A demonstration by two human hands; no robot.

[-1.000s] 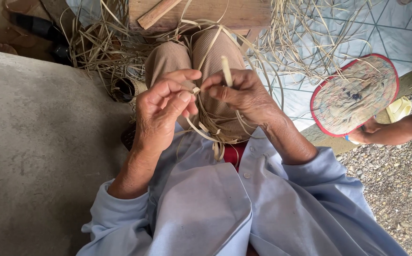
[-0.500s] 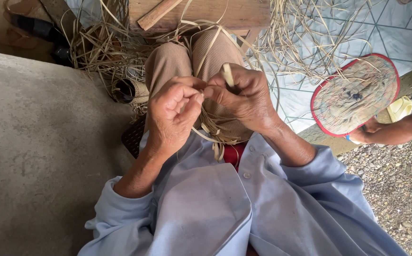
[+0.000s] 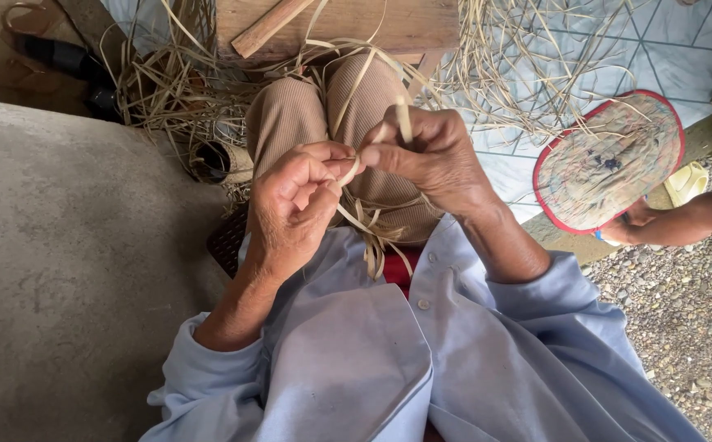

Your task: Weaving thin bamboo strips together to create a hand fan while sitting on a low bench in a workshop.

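Left hand (image 3: 295, 205) and right hand (image 3: 430, 160) each pinch a pale straw strip (image 3: 354, 168) between thumb and fingertips over the lap, fingers clenched; step in hand appears to be strip plaiting; the next fold calls for maintained tension.

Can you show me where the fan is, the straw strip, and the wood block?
fan (image 3: 606, 160), head view, middle of its woven face
straw strip (image 3: 404, 121), head view, end sticking up above the right hand
wood block (image 3: 356, 23), head view, its flat top

Pale tan strips (image 3: 372, 225), light-blue shirt (image 3: 356, 360), red-rimmed fan (image 3: 610, 164).
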